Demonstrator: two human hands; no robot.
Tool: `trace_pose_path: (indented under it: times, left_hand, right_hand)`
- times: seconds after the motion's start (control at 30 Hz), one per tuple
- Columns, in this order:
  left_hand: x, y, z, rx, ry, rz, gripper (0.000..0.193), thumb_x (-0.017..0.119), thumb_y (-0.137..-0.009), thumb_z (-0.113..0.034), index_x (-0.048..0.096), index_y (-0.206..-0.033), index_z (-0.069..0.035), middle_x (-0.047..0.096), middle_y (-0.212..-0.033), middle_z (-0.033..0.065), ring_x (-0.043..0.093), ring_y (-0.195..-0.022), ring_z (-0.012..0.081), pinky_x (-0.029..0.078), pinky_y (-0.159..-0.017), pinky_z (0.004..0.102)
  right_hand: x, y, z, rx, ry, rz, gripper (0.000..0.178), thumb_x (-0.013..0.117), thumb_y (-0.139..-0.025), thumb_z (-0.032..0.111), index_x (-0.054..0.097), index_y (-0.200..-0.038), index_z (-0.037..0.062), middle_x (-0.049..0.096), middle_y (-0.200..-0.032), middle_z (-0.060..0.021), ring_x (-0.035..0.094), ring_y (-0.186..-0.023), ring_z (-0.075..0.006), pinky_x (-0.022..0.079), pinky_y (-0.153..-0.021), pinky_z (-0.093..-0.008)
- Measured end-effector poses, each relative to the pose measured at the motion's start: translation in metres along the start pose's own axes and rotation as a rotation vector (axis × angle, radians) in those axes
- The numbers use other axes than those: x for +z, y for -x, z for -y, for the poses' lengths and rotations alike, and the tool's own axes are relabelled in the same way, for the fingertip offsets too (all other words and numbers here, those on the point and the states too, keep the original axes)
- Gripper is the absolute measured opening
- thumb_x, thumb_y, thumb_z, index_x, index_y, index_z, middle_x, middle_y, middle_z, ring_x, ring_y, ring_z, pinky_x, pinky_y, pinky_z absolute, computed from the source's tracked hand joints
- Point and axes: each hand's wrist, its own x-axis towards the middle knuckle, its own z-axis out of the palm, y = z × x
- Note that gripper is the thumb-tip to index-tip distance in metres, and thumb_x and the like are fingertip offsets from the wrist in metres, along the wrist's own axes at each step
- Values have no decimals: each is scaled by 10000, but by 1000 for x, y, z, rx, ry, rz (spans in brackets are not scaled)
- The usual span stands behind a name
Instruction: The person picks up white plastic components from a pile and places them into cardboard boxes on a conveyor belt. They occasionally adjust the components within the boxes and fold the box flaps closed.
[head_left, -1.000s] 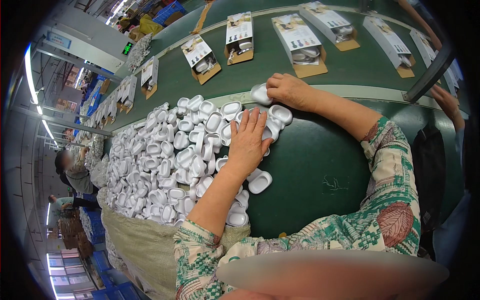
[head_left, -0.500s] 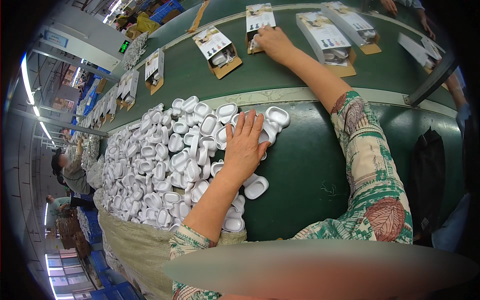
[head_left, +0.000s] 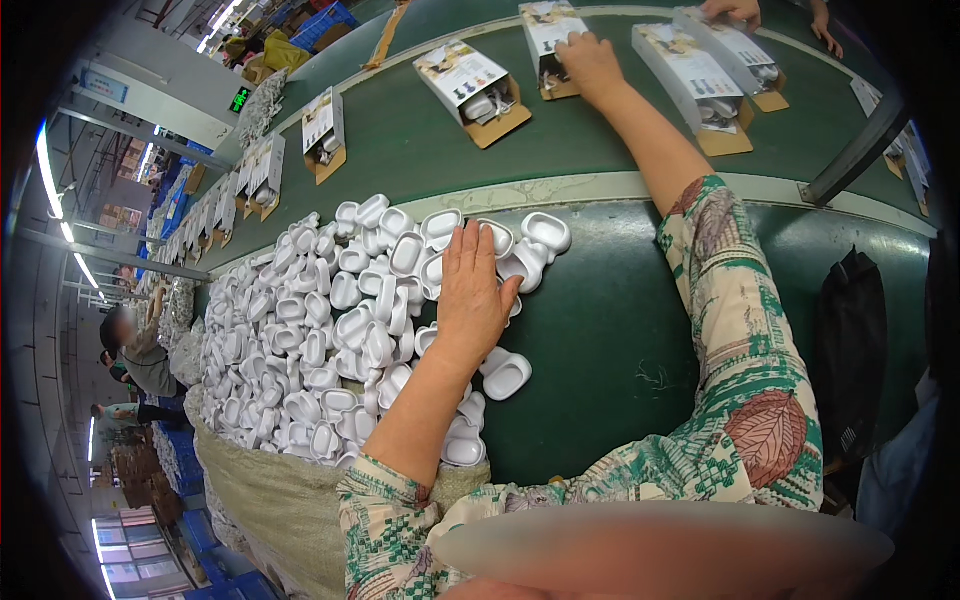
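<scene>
My left hand [head_left: 470,305] lies palm down with fingers stretched out, resting on the edge of a heap of white plastic parts [head_left: 345,290]. Each part is a rounded shell with a shallow oval hollow. Farther off, my right hand [head_left: 592,68] has its fingers bent against the right side of a printed cardboard box [head_left: 546,32], near its open end; its fingertips are partly hidden. Another open box [head_left: 465,85], with white pieces showing in its mouth, lies to the left. To the right is a larger-looking box [head_left: 685,80] with its brown flap folded out.
A green conveyor belt [head_left: 400,150] carries several more boxes along the far side. Another person's hand [head_left: 735,10] touches a box [head_left: 735,55] at upper right. A metal post [head_left: 850,160] slants over the belt's edge. A woven sack [head_left: 270,490] lies below the heap.
The boxes on the belt have shifted right, and my right hand has moved right along with its box. Another person's hand has come onto the far right box. My left hand has hardly moved.
</scene>
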Motion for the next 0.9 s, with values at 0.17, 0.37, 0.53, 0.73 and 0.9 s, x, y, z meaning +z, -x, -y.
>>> trace_pose_path:
  times: [0.17, 0.37, 0.53, 0.73, 0.9]
  left_hand:
    - [0, -3, 10, -21, -1, -3, 623, 637, -816, -183, 361, -1325, 46, 368, -1375, 234, 325, -1285, 408, 298, -1056, 438]
    - [7, -10, 23, -19, -23, -19, 584, 622, -826, -209, 389, -1297, 46, 371, -1364, 240, 330, -1287, 407, 284, -1056, 474]
    - [6, -6, 27, -23, 26, -61, 560, 627, -821, -214, 417, -1281, 27, 371, -1366, 218, 319, -1292, 406, 270, -1054, 503]
    - [4, -5, 18, -252, -212, -96, 506, 596, -846, -270, 458, -1267, -24, 369, -1395, 159, 252, -1340, 383, 196, -994, 670]
    - [11, -4, 22, -342, -137, -25, 478, 551, -872, -330, 482, -1246, -40, 384, -1386, 167, 286, -1324, 379, 228, -995, 645]
  right_hand:
    - [-45, 44, 36, -305, -633, -21, 137, 615, -769, 144, 582, -887, 83, 558, -878, -108, 560, -856, -291, 464, -734, -411]
    - [-130, 129, 74, -629, -893, 396, 272, 712, -688, 176, 562, -875, 46, 564, -943, -99, 530, -950, -291, 442, -823, -384]
    - [-106, 120, 58, -560, -600, 207, 219, 684, -693, 157, 537, -813, 49, 549, -901, -100, 524, -903, -280, 435, -779, -385]
    - [-68, 77, -9, -282, -390, 29, 177, 660, -744, 156, 556, -806, 27, 538, -896, -119, 514, -904, -293, 437, -767, -383]
    - [-31, 46, -35, -52, -164, -35, 185, 668, -736, 167, 576, -849, 51, 545, -938, -101, 530, -947, -292, 451, -739, -394]
